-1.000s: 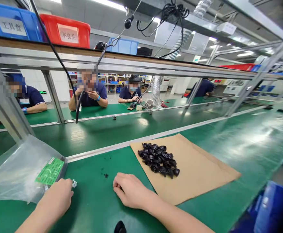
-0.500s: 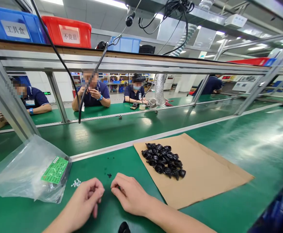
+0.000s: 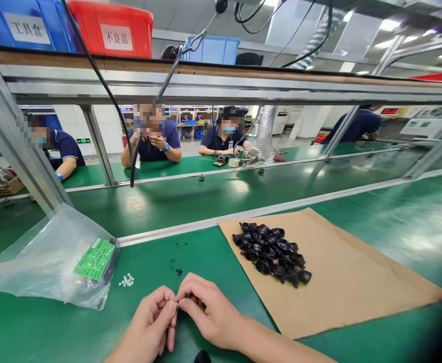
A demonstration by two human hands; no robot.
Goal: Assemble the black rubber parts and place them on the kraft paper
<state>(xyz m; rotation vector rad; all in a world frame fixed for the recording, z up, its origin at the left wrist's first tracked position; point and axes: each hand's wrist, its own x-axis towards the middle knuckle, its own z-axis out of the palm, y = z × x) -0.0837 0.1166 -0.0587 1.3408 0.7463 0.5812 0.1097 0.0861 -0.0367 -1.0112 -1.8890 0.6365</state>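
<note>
My left hand (image 3: pixel 153 318) is closed in a pinch, with a tiny pale piece (image 3: pixel 177 304) just showing at its fingertips. Meeting it there, the thumb and forefinger of my right hand (image 3: pixel 210 311) are pinched too; what they hold is too small to make out. Several small white plastic pieces (image 3: pixel 126 280) lie in a pile left of my hands. Beyond the fingertips sits a little cluster of tiny black parts (image 3: pixel 179 272). Partly cut off at the bottom edge is a black rounded part (image 3: pixel 202 357).
Several black round molded parts (image 3: pixel 270 252) are heaped on a brown cardboard sheet (image 3: pixel 349 282) to the right. A clear plastic bag (image 3: pixel 50 262) with a green label lies at left. A metal shelf frame (image 3: pixel 206 89) spans the bench, and a black cable hangs down. Co-workers sit opposite.
My hands have come together, and their fingertips now meet where a gap was before. The whole view has shifted slightly, so the bench things appear farther right.
</note>
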